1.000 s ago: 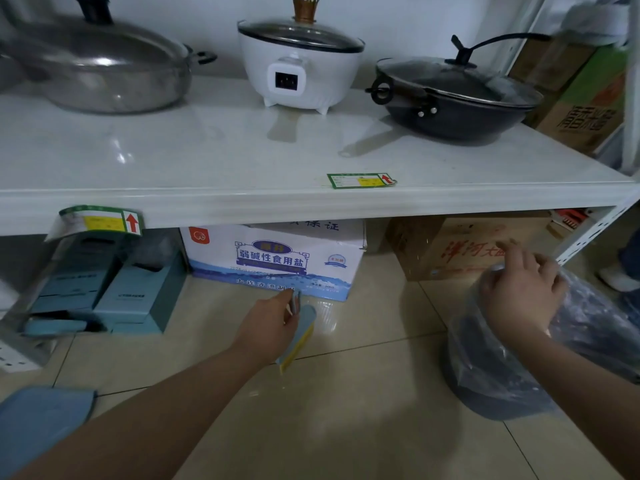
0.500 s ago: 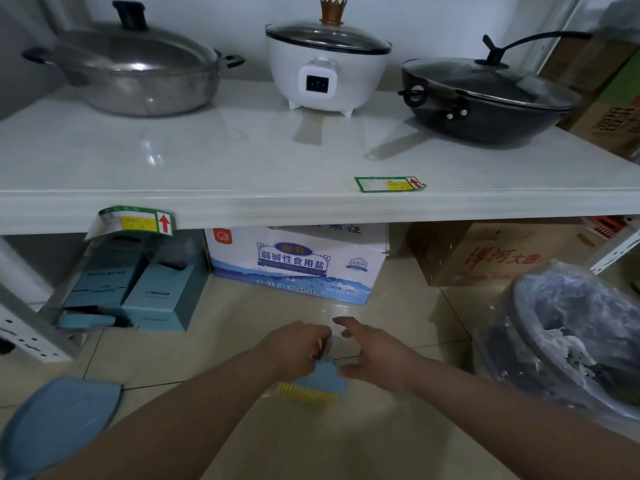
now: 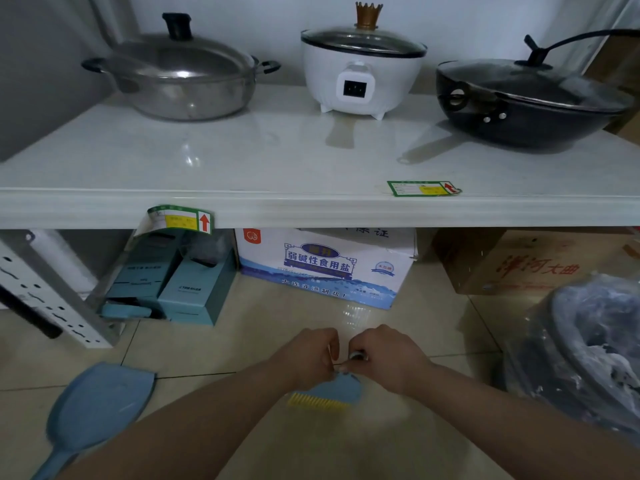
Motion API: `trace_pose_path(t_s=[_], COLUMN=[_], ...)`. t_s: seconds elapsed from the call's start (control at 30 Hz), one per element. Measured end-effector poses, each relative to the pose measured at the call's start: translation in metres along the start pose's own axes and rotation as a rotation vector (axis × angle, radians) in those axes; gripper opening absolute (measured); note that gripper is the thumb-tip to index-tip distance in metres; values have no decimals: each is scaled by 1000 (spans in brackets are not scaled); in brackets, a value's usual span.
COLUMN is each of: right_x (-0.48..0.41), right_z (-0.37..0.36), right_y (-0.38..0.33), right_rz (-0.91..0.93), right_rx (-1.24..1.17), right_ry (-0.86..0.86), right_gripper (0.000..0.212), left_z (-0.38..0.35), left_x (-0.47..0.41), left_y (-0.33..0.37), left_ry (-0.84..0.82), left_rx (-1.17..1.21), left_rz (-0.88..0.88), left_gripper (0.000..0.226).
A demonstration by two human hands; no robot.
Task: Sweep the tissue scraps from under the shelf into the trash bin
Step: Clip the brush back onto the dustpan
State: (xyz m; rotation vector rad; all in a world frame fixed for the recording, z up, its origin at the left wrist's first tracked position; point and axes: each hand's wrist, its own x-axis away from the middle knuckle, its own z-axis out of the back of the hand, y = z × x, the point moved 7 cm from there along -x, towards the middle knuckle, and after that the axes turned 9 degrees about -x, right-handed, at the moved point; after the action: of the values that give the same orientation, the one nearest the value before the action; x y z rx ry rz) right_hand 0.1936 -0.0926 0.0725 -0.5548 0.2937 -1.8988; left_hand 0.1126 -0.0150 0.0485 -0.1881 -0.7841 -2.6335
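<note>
Head view: I have both hands, left [image 3: 308, 358] and right [image 3: 388, 358], closed on the small brush [image 3: 332, 393], bristles down over the floor. No tissue scraps visible there; dustpan [image 3: 93, 407] lies left, lined trash bin [image 3: 585, 344] right, handy.

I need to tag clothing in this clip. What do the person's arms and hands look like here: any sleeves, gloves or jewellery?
Both forearms are bare as far as the frame shows, with no sleeves in view. The left hand and right hand wear no gloves. No watch, bracelet or ring is visible, though the fingers are partly hidden from this angle.
</note>
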Motion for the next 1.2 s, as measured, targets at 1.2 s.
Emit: trace_pose_path(t_s=[1.2], right_x=[-17], right_z=[6], right_y=[-1], right_rz=[-5], right_rx=[-379], right_ry=[106], right_gripper=[23], left_z=[7], left_x=[2], left_y=[-69], left_ry=[-65], left_rx=[-112], left_rz=[139], left_gripper=[11])
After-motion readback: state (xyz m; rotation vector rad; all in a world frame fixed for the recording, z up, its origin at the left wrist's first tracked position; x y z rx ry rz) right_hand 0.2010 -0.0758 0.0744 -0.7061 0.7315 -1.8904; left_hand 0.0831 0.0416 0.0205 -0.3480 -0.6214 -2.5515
